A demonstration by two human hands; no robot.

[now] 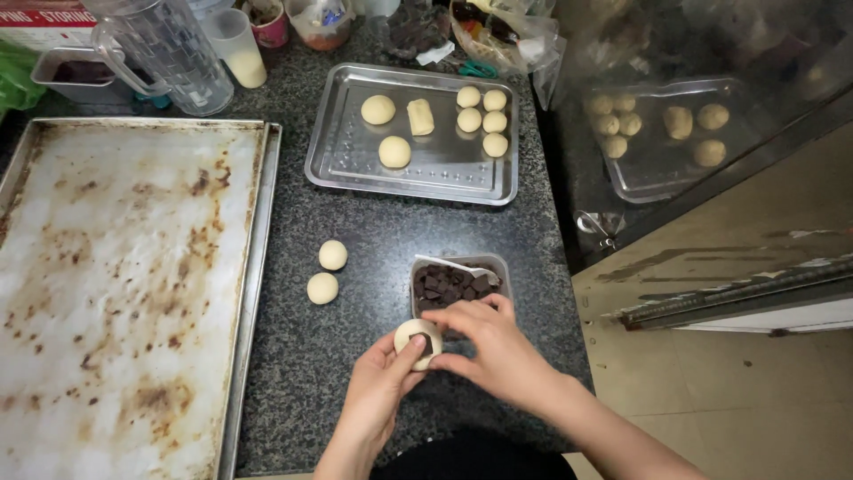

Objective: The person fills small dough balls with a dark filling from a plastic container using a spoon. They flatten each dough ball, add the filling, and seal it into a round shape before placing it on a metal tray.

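Note:
My left hand point(378, 378) cups a flattened piece of pale dough point(410, 335) with a dark chocolate piece point(425, 342) pressed into its middle. My right hand point(493, 342) pinches the dough's right edge from above. Just behind the hands sits a small clear tub of chocolate chunks point(453, 283). Two dough balls point(327, 271) lie on the dark speckled counter to the left of the tub.
A steel tray point(346, 169) holding several dough balls and one dough log stands further back. A large stained baking sheet point(253, 267) fills the left. A clear jug point(169, 53), cups and bags crowd the back edge. The counter ends at the right, by a glass pane point(702, 107).

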